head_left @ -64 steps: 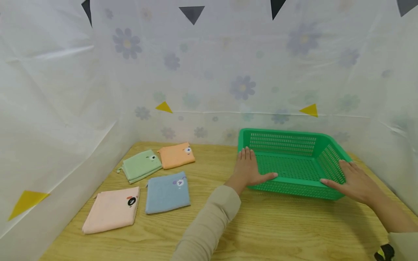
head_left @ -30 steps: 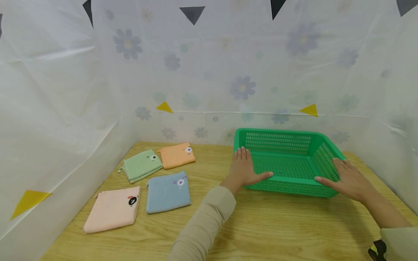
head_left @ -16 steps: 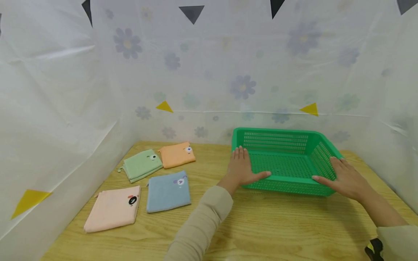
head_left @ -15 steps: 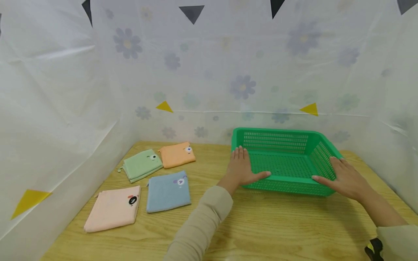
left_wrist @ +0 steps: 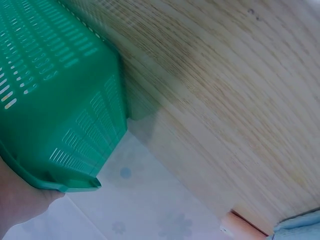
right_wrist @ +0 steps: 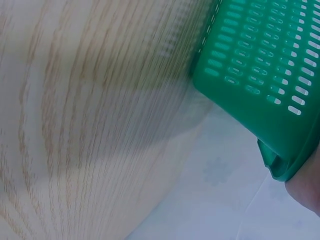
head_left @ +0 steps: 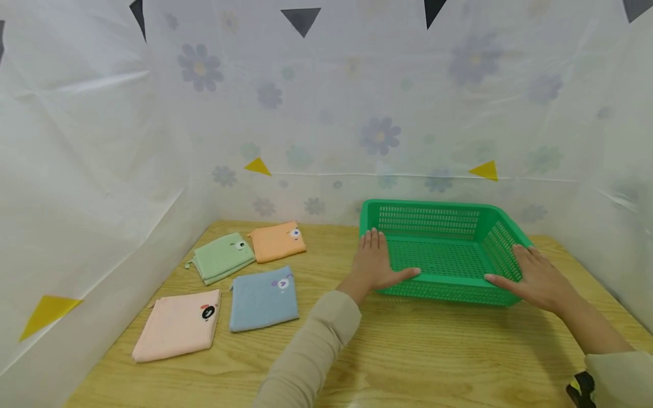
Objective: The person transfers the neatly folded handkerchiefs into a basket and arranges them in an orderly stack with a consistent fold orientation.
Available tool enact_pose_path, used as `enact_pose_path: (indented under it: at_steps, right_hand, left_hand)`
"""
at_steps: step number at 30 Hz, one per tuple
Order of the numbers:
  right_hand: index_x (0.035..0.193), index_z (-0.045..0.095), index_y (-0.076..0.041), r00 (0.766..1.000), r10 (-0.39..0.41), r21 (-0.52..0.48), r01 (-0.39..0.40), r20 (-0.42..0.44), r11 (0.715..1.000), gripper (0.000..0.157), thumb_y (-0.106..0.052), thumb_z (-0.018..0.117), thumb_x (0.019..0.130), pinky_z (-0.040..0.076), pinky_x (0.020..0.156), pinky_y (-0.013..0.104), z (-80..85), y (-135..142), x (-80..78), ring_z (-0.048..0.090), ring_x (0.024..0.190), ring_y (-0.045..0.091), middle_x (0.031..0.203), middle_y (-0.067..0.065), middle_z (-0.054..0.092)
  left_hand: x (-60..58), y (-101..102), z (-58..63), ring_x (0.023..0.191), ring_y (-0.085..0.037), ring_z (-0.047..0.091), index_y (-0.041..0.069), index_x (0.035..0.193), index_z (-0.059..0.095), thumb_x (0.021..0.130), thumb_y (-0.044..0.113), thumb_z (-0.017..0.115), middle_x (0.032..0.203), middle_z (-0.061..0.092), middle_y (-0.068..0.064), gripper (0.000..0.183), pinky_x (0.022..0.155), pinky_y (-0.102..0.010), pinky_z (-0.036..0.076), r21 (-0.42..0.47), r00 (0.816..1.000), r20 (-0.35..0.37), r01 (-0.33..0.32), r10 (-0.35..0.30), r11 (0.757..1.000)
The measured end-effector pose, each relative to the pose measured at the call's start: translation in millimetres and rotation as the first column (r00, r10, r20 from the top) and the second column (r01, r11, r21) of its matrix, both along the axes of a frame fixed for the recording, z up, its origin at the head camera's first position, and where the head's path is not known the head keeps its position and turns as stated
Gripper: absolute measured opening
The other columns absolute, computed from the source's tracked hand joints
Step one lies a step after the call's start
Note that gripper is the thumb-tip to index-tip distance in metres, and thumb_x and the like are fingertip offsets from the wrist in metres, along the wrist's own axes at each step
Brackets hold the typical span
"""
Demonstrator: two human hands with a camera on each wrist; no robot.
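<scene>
A green plastic basket [head_left: 433, 288] with slotted walls stands at the right of the table, its inside showing no contents. My left hand [head_left: 374, 265] lies over its near left corner, fingers straight along the left side and thumb stretched on the front rim. Over the near right corner, my right hand [head_left: 542, 281] rests the same way. Both wrist views show only a small part of each hand at the rim. Left of the basket lie folded cloth pieces with embroidered faces: blue [head_left: 263, 299], pink [head_left: 176, 327], green [head_left: 223, 258] and orange [head_left: 278, 242].
The wood-grain table [head_left: 433, 357] runs back to a white flowered sheet [head_left: 326, 102], which also closes off the left and right sides. Yellow [head_left: 257, 166] and dark triangles [head_left: 302, 21] mark the sheet. The green and orange cloths sit close together near the back.
The basket has slid a little to the left, with both hands moving along on it. The cloth pieces have stayed in place.
</scene>
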State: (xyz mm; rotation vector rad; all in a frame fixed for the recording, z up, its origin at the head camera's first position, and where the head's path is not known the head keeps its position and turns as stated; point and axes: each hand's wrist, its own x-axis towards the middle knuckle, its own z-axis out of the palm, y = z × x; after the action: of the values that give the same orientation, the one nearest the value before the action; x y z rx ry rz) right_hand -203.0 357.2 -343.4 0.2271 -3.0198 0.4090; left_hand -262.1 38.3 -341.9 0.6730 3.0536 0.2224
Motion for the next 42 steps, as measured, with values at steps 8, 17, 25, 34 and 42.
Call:
enact_pose_path:
  at_steps: [8,17,25,34,42]
  right_hand:
    - [0.141,0.01,0.018,1.0,0.002,0.006,-0.002,-0.004,1.0,0.096,-0.053,0.05,0.089,0.014,0.096,0.072,0.7,-4,-0.2,0.007,0.13,0.06,0.141,0.044,0.015]
    - [0.141,0.01,0.018,1.0,0.008,-0.001,-0.008,-0.015,1.0,0.097,-0.053,0.051,0.089,0.014,0.097,0.071,0.3,-7,-0.7,0.008,0.13,0.059,0.141,0.044,0.015]
    - [0.14,0.011,0.019,0.999,0.013,0.0,-0.013,-0.032,1.0,0.097,-0.052,0.052,0.088,0.014,0.097,0.071,-0.7,-12,0.4,0.008,0.13,0.059,0.14,0.044,0.016]
    - [0.141,0.01,0.018,1.0,0.01,-0.007,-0.01,-0.013,1.0,0.098,-0.053,0.051,0.088,0.013,0.098,0.071,0.8,-18,0.0,0.006,0.131,0.058,0.142,0.043,0.014]
    - [0.141,0.01,0.017,1.0,0.009,-0.001,-0.009,-0.025,1.0,0.099,-0.054,0.052,0.088,0.012,0.099,0.071,0.8,-22,0.6,0.006,0.132,0.058,0.142,0.043,0.014]
  left_hand:
    - [2.2,-4,1.7,0.145,-0.026,0.004,0.002,0.149,0.006,0.081,0.079,0.031,0.156,0.004,-0.016,0.105,0.119,-0.036,0.006,0.007,1.0,-0.011,0.003,-0.003,1.0]
    - [0.4,-9,1.3,0.145,-0.027,0.004,0.002,0.149,0.007,0.081,0.078,0.032,0.156,0.005,-0.017,0.105,0.119,-0.037,0.006,0.016,1.0,-0.014,0.013,-0.013,1.0]
    - [-1.8,-13,-0.3,0.145,-0.027,0.004,0.003,0.149,0.005,0.081,0.078,0.031,0.156,0.003,-0.016,0.105,0.119,-0.037,0.005,0.012,1.0,0.001,0.009,-0.01,1.0]
    - [-1.4,-16,-1.9,0.145,-0.027,0.005,0.002,0.149,0.007,0.081,0.079,0.031,0.156,0.005,-0.017,0.105,0.119,-0.037,0.006,0.023,1.0,-0.006,0.002,-0.002,1.0]
    - [-2.4,-22,-1.8,0.145,-0.027,0.005,0.002,0.149,0.007,0.081,0.077,0.032,0.156,0.004,-0.017,0.104,0.119,-0.038,0.006,0.027,1.0,0.0,0.012,-0.012,1.0]
